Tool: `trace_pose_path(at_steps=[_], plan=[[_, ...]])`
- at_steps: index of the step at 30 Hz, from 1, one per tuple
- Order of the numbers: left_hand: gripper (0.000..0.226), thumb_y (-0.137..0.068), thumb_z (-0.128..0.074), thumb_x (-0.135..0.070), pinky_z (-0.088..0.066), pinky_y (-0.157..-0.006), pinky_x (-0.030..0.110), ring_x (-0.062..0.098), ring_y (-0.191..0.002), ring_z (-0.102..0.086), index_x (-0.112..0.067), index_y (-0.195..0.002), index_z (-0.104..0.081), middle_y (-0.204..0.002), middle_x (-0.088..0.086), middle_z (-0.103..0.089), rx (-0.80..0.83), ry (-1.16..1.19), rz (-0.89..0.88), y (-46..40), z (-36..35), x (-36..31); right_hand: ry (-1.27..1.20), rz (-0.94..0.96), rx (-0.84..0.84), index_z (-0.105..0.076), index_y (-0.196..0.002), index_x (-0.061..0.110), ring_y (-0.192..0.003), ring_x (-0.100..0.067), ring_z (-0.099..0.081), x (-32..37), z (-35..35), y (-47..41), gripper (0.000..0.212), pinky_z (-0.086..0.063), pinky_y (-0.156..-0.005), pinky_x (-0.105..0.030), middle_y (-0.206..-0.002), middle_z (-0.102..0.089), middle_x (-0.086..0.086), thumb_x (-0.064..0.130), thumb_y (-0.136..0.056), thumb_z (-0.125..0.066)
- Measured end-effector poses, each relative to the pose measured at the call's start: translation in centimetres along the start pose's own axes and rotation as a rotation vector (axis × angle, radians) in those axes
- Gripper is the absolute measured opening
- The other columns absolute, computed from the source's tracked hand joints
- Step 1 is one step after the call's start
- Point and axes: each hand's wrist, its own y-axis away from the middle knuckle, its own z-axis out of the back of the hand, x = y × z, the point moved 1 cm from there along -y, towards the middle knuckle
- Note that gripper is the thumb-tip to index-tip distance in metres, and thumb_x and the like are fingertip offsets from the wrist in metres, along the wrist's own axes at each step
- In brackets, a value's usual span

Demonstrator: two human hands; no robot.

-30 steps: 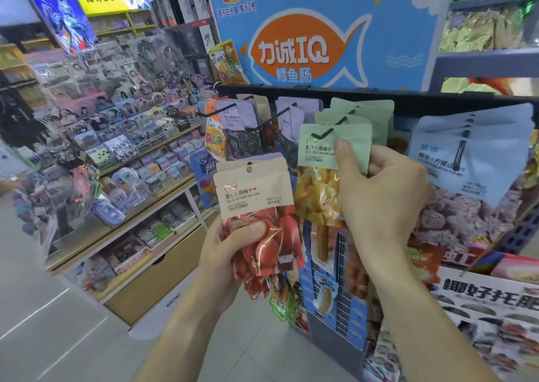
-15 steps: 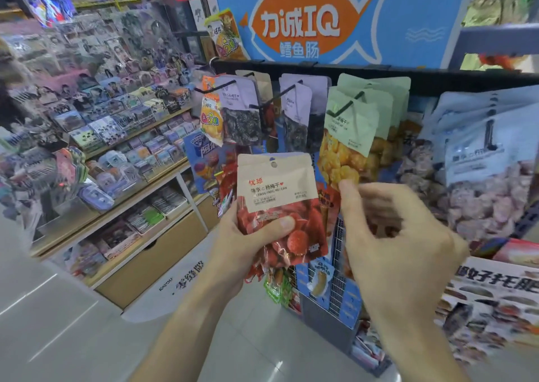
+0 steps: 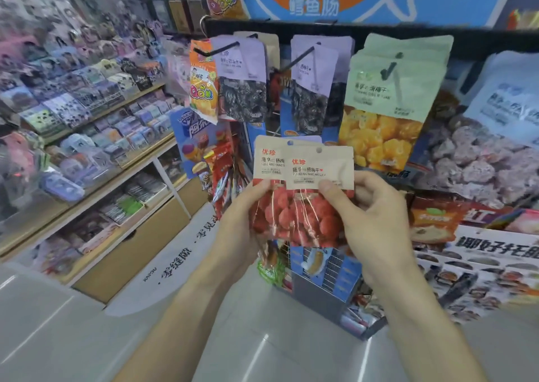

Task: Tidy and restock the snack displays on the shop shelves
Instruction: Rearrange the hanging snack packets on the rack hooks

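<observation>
Side shelves (image 3: 96,160): small packaged goods are being displayed in tiers at the far left.
Orange packet (image 3: 203,90): it is being hung at the left end of the rack, touching the dark-filled bags.
Purple-topped bags (image 3: 243,87): two groups are being carried on black pegs along the black rail (image 3: 364,28).
Left hand (image 3: 237,233): the rear red-fruit packet (image 3: 268,195) is being gripped at its left edge, thumb curled onto the front.
Front red-fruit packet (image 3: 319,198): it is being held overlapping the rear one, in front of the rack, below the pegs.
Right hand (image 3: 376,221): the front packet is being pinched just under its beige header by thumb and curled fingers.
Green-topped bags (image 3: 390,104): yellow fruit is being shown; they are being hung on a peg above the right hand.
Pale blue bags (image 3: 501,125): they are being hung at the far right, blurred.
</observation>
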Motion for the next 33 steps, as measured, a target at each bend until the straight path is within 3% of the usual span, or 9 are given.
trace_pose_path(at_steps=[3,10,14,16,18,20,25,30,33], plan=[[0.039,-0.093,-0.064,-0.035,-0.064,-0.078,0.043,0.024,-0.108,-0.074,-0.022,-0.130,-0.064,-0.121,0.002,-0.076,-0.001,-0.111,-0.045,-0.7,0.8,-0.1,-0.022,-0.008,-0.053,-0.070,-0.100,0.025,-0.084,-0.011,-0.075,0.0,-1.1,0.3,0.015,-0.061,-0.072,-0.057,-0.097,-0.077,0.009,0.029,-0.088,-0.078],[0.039,-0.099,-0.055,-0.038,-0.061,-0.082,0.042,0.019,-0.113,-0.072,-0.026,-0.136,-0.060,-0.125,-0.001,-0.074,0.066,-0.078,-0.071,-2.2,2.1,-0.4,-0.101,0.003,-0.080,-0.065,-0.108,0.022,-0.096,-0.015,-0.073,-0.3,-3.9,0.2,0.016,-0.060,-0.086,-0.050,-0.104,-0.076,0.004,0.023,-0.093,-0.072],[0.033,-0.104,-0.050,-0.038,-0.050,-0.102,0.061,0.023,-0.121,-0.068,-0.027,-0.132,-0.064,-0.131,-0.001,-0.071,0.080,-0.131,-0.051,-3.3,2.9,-1.0,-0.130,0.071,-0.198,-0.065,-0.110,0.021,-0.102,-0.012,-0.072,-0.6,-4.3,0.5,0.016,-0.058,-0.092,-0.045,-0.107,-0.076,0.005,0.016,-0.095,-0.070],[0.032,-0.099,-0.058,-0.041,-0.056,-0.094,0.056,0.024,-0.123,-0.065,-0.030,-0.128,-0.066,-0.135,0.000,-0.067,0.075,-0.186,-0.119,-3.8,3.2,-1.1,-0.124,0.115,-0.264,-0.065,-0.110,0.022,-0.104,-0.012,-0.071,-0.6,-4.3,0.9,0.018,-0.057,-0.093,-0.045,-0.108,-0.076,0.006,0.014,-0.095,-0.069],[0.025,-0.104,-0.056,-0.037,-0.062,-0.068,0.039,0.020,-0.107,-0.071,-0.029,-0.124,-0.067,-0.128,0.000,-0.071,0.046,-0.188,-0.161,-4.1,3.4,-1.5,-0.114,0.161,-0.323,-0.065,-0.111,0.022,-0.107,-0.012,-0.070,-0.4,-4.0,1.5,0.019,-0.056,-0.094,-0.043,-0.110,-0.075,0.006,0.012,-0.095,-0.069],[0.023,-0.108,-0.049,-0.031,-0.059,-0.055,0.032,0.018,-0.088,-0.074,-0.026,-0.119,-0.069,-0.119,0.003,-0.075,0.026,-0.196,-0.192,-4.1,3.4,-1.9,-0.092,0.205,-0.369,-0.065,-0.111,0.021,-0.107,-0.010,-0.070,0.1,-3.6,2.1,0.019,-0.057,-0.092,-0.036,-0.110,-0.075,0.007,0.012,-0.094,-0.069],[0.025,-0.106,-0.052,-0.032,-0.057,-0.087,0.034,0.014,-0.100,-0.071,-0.028,-0.097,-0.075,-0.106,-0.005,-0.077,0.008,-0.299,-0.454,-4.1,2.1,-4.3,-0.123,0.309,-0.465,-0.065,-0.105,0.018,-0.103,-0.008,-0.071,1.6,-2.4,3.7,0.020,-0.055,-0.082,-0.016,-0.105,-0.076,0.007,0.007,-0.090,-0.071],[0.026,-0.107,-0.053,-0.032,-0.057,-0.076,0.047,0.024,-0.094,-0.072,-0.030,-0.095,-0.076,-0.103,0.003,-0.078,0.051,-0.311,-0.514,-4.7,-0.1,-6.3,-0.119,0.323,-0.486,-0.064,-0.107,0.014,-0.104,-0.011,-0.071,2.3,-1.8,3.9,0.020,-0.056,-0.084,-0.019,-0.106,-0.076,0.003,0.008,-0.089,-0.072],[0.026,-0.106,-0.054,-0.034,-0.054,-0.066,0.045,0.030,-0.087,-0.071,-0.026,-0.096,-0.076,-0.101,0.008,-0.078,0.033,-0.301,-0.486,-4.9,-0.4,-6.1,-0.138,0.317,-0.475,-0.065,-0.105,0.016,-0.102,-0.009,-0.072,2.5,-1.7,4.1,0.021,-0.056,-0.080,-0.016,-0.103,-0.076,0.006,0.007,-0.088,-0.072]])
